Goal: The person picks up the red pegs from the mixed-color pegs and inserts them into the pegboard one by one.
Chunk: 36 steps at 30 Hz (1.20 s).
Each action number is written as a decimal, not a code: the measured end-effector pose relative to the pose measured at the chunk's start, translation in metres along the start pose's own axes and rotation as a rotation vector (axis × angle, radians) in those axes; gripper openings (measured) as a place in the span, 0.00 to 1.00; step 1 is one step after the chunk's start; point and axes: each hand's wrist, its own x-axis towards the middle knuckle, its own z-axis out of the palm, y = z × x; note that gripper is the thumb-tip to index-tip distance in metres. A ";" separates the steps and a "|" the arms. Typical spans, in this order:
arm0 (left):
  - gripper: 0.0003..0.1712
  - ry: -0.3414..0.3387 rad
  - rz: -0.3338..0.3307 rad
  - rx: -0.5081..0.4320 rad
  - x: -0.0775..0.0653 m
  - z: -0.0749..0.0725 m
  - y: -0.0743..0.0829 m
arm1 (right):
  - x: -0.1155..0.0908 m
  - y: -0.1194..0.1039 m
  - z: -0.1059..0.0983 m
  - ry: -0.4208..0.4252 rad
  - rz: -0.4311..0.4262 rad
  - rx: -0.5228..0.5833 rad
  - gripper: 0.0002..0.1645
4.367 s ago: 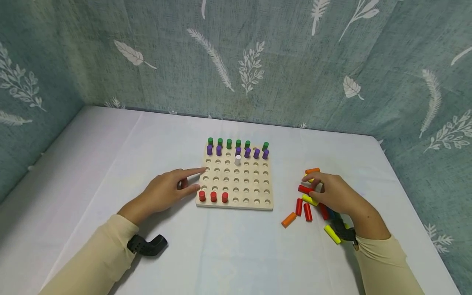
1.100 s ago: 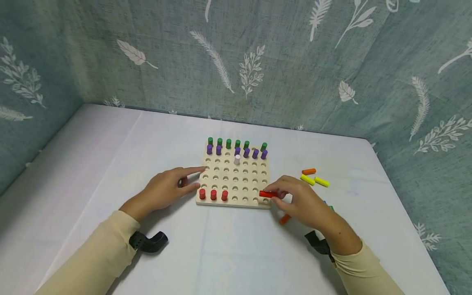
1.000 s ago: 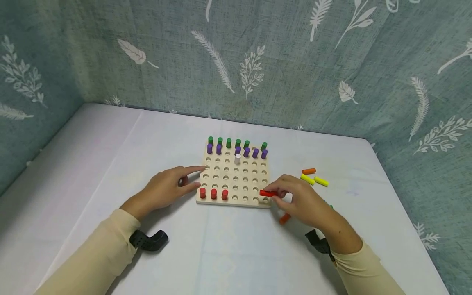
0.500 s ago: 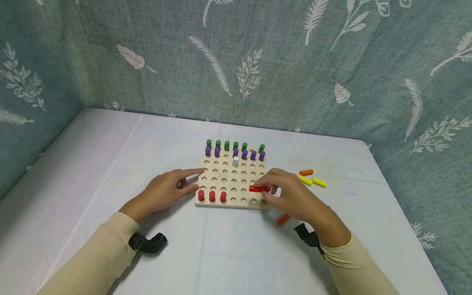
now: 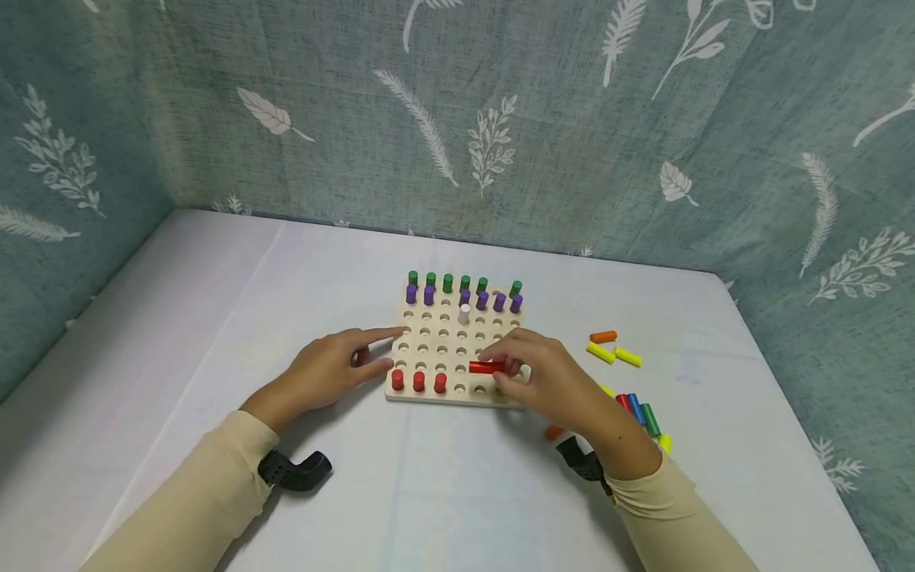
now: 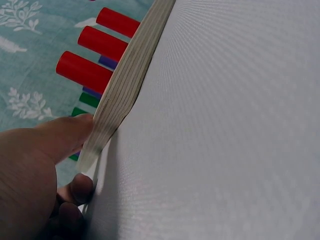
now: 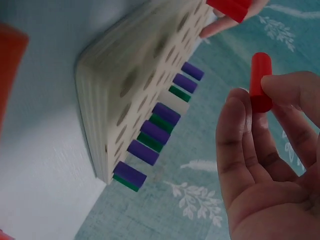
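Pegboard: centre rows stand open, holes unfilled; green pegs and purple pegs wall the upper edge; three red pegs block the lower left; loose pegs clutter the table at lower right; table at left and bottom of frame lies open.

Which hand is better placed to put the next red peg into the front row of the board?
The right hand, most likely. It already pinches a red peg over the wooden board, near the empty holes beside the three standing red pegs. The left hand holds nothing and rests against the board's left edge.
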 end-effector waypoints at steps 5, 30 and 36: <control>0.32 0.004 -0.007 0.001 -0.001 0.000 0.000 | 0.000 -0.002 0.004 0.019 -0.013 -0.002 0.16; 0.32 0.000 -0.004 0.001 0.002 -0.002 0.001 | -0.001 -0.002 0.022 -0.045 -0.015 -0.059 0.10; 0.32 -0.016 -0.016 -0.001 0.002 0.000 0.000 | 0.000 0.000 0.027 -0.066 -0.022 -0.105 0.10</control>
